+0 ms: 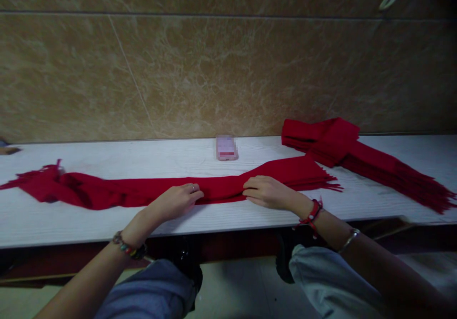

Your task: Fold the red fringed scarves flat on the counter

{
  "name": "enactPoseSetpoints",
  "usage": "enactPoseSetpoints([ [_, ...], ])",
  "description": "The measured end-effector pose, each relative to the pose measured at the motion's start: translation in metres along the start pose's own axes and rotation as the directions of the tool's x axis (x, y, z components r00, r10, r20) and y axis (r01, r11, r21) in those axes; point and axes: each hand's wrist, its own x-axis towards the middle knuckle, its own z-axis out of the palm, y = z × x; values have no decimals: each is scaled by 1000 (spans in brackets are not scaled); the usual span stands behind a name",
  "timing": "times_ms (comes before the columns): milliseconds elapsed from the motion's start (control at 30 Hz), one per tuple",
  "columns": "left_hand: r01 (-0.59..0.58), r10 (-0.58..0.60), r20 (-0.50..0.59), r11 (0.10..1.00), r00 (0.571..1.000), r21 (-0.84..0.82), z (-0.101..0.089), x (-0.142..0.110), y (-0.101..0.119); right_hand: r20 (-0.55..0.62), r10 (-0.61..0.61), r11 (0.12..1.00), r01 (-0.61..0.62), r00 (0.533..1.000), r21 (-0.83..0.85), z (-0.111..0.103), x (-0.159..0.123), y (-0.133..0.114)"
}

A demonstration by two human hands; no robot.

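Note:
A long red scarf (pixel 221 188) lies lengthwise on the white table, folded into a narrow band. Its left end is bunched and twisted, with fringe trailing off. The right end is wider and layered, its fringe pointing right. Near the scarf's middle, my left hand (pixel 182 199) has its fingers curled closed on the cloth. A short stretch to the right, my right hand (pixel 268 193) pinches the scarf too, with the fingertips pressed together at the fold. Both thumbs are partly hidden.
More red scarves (pixel 332 143) lie stacked and crossed at the right, by the wall. A phone-like pink object (pixel 226 147) rests at the back of the white table (pixel 89 226). A marble-patterned wall (pixel 214 71) rises behind it. My knees are below the front edge.

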Motion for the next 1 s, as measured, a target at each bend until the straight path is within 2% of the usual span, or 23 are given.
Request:
enactPoseSetpoints([
  [100, 25, -23, 53, 999, 998, -39, 6, 1, 1, 105, -25, 999, 28, 994, -28, 4, -1, -2],
  [433, 8, -4, 55, 997, 998, -83, 7, 2, -3, 201, -11, 994, 32, 980, -103, -8, 0, -7],
  [567, 22, -20, 27, 996, 999, -86, 15, 7, -13, 216, 36, 986, 0, 976, -164, -2, 5, -5],
  [667, 64, -66, -21, 994, 998, -91, 19, 9, -21, 181, 78, 978, -41, 980, -204, 6, 8, -1],
  [767, 74, -85, -87, 989, 993, -127, 17, 7, -22, 95, 81, 982, -63, 992, -180, 11, 7, 4],
  [867, 70, -108, -160, 971, 981, -228, 9, 3, -17, -29, 77, 992, -79, 997, -94, 11, 2, 7],
  [1000, 120, -227, -253, 919, 940, -376, 3, 4, -11, -119, 146, 989, -149, 982, -20, 11, -5, 8],
])
